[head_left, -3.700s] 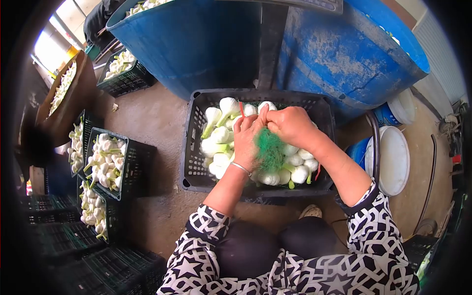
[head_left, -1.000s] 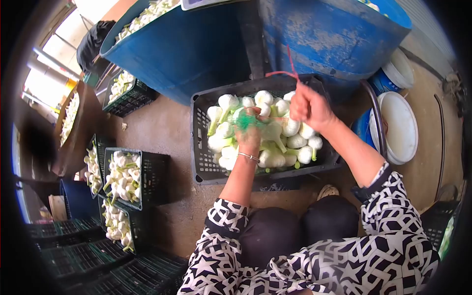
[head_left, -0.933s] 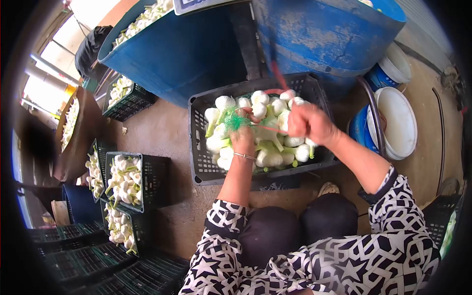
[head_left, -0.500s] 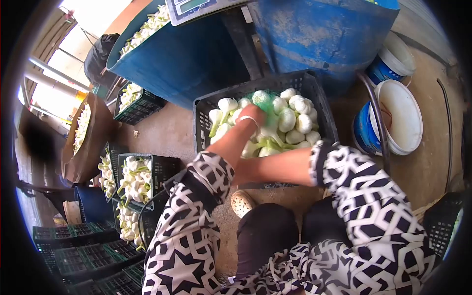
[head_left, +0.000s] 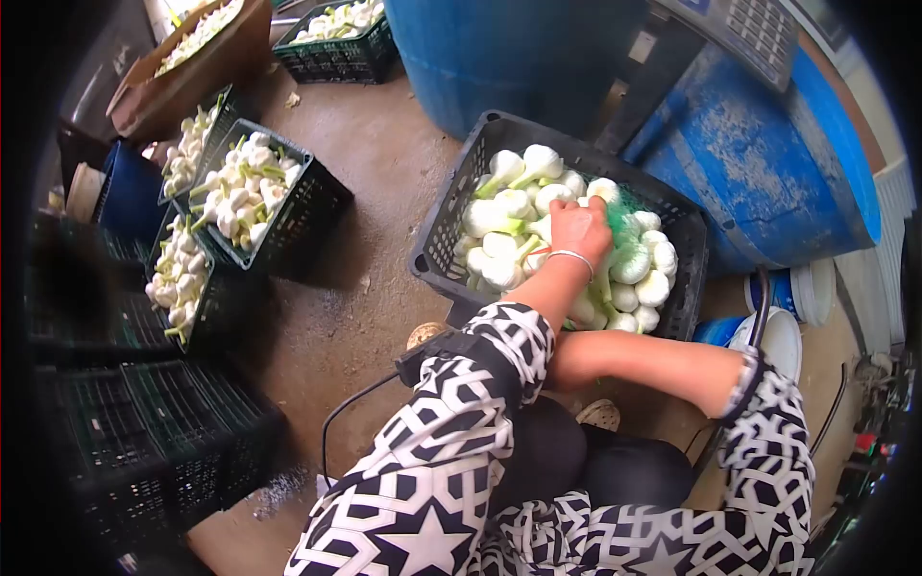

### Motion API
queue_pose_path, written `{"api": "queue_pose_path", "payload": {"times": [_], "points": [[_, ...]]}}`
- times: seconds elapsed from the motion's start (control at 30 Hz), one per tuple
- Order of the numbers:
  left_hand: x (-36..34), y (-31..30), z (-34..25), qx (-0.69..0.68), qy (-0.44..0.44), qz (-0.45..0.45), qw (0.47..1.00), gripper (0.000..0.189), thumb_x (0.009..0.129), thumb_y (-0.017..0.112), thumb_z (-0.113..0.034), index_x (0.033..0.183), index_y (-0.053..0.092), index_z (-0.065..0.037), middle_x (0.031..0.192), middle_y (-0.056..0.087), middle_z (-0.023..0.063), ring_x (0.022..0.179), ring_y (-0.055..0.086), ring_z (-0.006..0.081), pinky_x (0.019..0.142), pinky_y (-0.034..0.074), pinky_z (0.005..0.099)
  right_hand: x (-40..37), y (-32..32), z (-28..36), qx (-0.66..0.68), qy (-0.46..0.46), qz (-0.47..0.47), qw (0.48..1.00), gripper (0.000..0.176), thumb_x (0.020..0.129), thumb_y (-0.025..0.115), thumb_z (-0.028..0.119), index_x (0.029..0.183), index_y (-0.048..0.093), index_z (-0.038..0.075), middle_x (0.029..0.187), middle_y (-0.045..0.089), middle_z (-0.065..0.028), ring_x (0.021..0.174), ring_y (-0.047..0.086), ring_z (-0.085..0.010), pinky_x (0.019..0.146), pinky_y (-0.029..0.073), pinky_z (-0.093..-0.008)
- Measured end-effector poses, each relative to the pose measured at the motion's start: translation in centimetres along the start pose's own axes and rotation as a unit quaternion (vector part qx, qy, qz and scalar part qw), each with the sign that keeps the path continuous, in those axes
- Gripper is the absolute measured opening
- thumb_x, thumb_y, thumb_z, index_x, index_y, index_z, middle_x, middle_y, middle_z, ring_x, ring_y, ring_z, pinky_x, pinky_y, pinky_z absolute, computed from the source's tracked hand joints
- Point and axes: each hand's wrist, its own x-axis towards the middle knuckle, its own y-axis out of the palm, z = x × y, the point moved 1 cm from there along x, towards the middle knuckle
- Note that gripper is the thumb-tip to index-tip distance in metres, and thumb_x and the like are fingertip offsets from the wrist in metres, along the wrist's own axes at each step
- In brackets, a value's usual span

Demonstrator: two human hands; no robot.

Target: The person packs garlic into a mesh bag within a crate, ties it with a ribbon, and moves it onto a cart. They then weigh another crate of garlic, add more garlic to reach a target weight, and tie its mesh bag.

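Observation:
A dark plastic crate (head_left: 441, 274) full of white garlic bulbs (head_left: 499, 219) with green stems sits in front of me. My left hand (head_left: 581, 233), with a bracelet at the wrist, reaches in over the bulbs. Its fingers are curled on a green mesh net (head_left: 626, 219), which lies over some bulbs at the crate's right side. The right forearm (head_left: 663, 363) crosses low under my left forearm at the crate's near edge. My right hand is hidden behind the left forearm, so its fingers do not show.
Blue drums (head_left: 759, 178) stand behind the crate, a scale (head_left: 749, 34) above them. Other garlic crates (head_left: 305, 178) are on the left, near stacked dark crates (head_left: 163, 432). White-and-blue buckets (head_left: 773, 341) and a curved metal bar (head_left: 760, 312) are at right.
My view has swung left, so the crate appears further right and tilted, and more of the left-hand crates shows. My left hand stays at the green net; the arms remain crossed.

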Motion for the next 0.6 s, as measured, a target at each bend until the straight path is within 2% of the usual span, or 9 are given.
{"api": "queue_pose_path", "payload": {"times": [0.03,0.1,0.17,0.23,0.3,0.37,0.47,0.5,0.6], "points": [[-0.1,-0.1,-0.1,0.003,0.006,0.002,1.0,0.02,0.069,0.055,-0.012,0.089,0.057,-0.006,0.074,0.066,0.0147,0.076,0.064,0.0297,0.082,0.037,0.0397,-2.8,-2.2,0.0,0.011,0.059,0.125,0.99,0.034,0.088,0.051,0.022,0.115,0.063,0.004,0.112,0.065,-0.0178,0.106,0.059,-0.0311,0.096,0.043,-0.0383],[-0.2,0.2,0.0,-0.002,0.001,0.002,1.0,0.019,0.07,0.054,-0.013,0.087,0.057,-0.006,0.074,0.066,0.0148,0.076,0.064,0.0292,0.082,0.036,0.0393,-8.1,-6.8,1.8,0.088,0.13,0.07,0.985,0.029,0.084,0.051,0.014,0.107,0.066,0.003,0.103,0.067,-0.0168,0.097,0.064,-0.0264,0.084,0.05,-0.0364],[-0.2,0.9,0.0,0.002,0.003,-0.019,1.0,0.017,0.072,0.053,-0.015,0.086,0.058,-0.007,0.076,0.067,0.0122,0.077,0.064,0.028,0.08,0.036,0.0389,-9.0,-10.0,3.5,-0.002,0.227,-0.178,0.958,0.021,0.083,0.058,0.018,0.099,0.066,0.007,0.094,0.068,-0.0077,0.09,0.064,-0.0218,0.076,0.051,-0.0336],[-0.5,-1.4,-0.7,0.029,0.033,0.049,0.998,0.018,0.074,0.052,-0.016,0.087,0.058,-0.006,0.079,0.067,0.0104,0.082,0.063,0.0262,0.081,0.036,0.0405,-5.3,-11.0,3.2,-0.327,0.086,-0.354,0.872,0.015,0.079,0.062,0.017,0.091,0.068,0.01,0.083,0.067,-0.0041,0.084,0.065,-0.0221,0.068,0.051,-0.0333],[-0.5,-1.0,-0.7,0.031,0.048,-0.015,0.998,0.017,0.075,0.052,-0.016,0.087,0.058,-0.006,0.079,0.067,0.0104,0.083,0.063,0.026,0.082,0.036,0.0407,-0.7,-11.8,0.5,-0.476,0.065,-0.246,0.842,0.016,0.072,0.066,0.018,0.087,0.069,0.011,0.075,0.065,-0.0049,0.079,0.066,-0.0253,0.064,0.05,-0.0368],[-0.4,-0.1,-0.5,0.031,0.053,-0.073,0.995,0.016,0.075,0.052,-0.016,0.086,0.058,-0.006,0.079,0.067,0.0103,0.084,0.063,0.0259,0.082,0.036,0.0409,3.6,-12.5,-1.2,-0.453,0.243,-0.005,0.858,0.017,0.07,0.065,0.016,0.086,0.072,0.013,0.077,0.067,-0.0075,0.078,0.067,-0.0267,0.066,0.051,-0.0378],[-0.4,1.8,-0.2,0.022,0.052,-0.157,0.986,0.016,0.075,0.052,-0.015,0.086,0.058,-0.006,0.08,0.067,0.0101,0.085,0.062,0.0257,0.083,0.036,0.0413,5.7,-12.0,-0.2,-0.491,0.264,0.114,0.822,0.018,0.069,0.066,0.018,0.085,0.073,0.014,0.082,0.068,-0.011,0.079,0.067,-0.028,0.068,0.052,-0.0396],[-0.4,2.4,-0.1,0.02,0.05,-0.187,0.981,0.015,0.075,0.052,-0.015,0.086,0.058,-0.006,0.08,0.067,0.0101,0.086,0.062,0.0256,0.083,0.036,0.0414,5.9,-11.6,-0.2,-0.495,0.26,0.122,0.82,0.018,0.069,0.066,0.018,0.085,0.073,0.014,0.082,0.068,-0.011,0.079,0.067,-0.028,0.068,0.052,-0.0396],[-0.3,3.9,0.1,0.02,0.061,-0.266,0.962,0.014,0.076,0.051,-0.015,0.085,0.058,-0.007,0.08,0.067,0.01,0.087,0.061,0.0254,0.084,0.037,0.0417,6.3,-10.8,-5.1,-0.421,0.311,-0.037,0.851,0.014,0.074,0.064,0.021,0.081,0.072,0.011,0.077,0.068,-0.0136,0.077,0.067,-0.0311,0.065,0.051,-0.0432]]}}
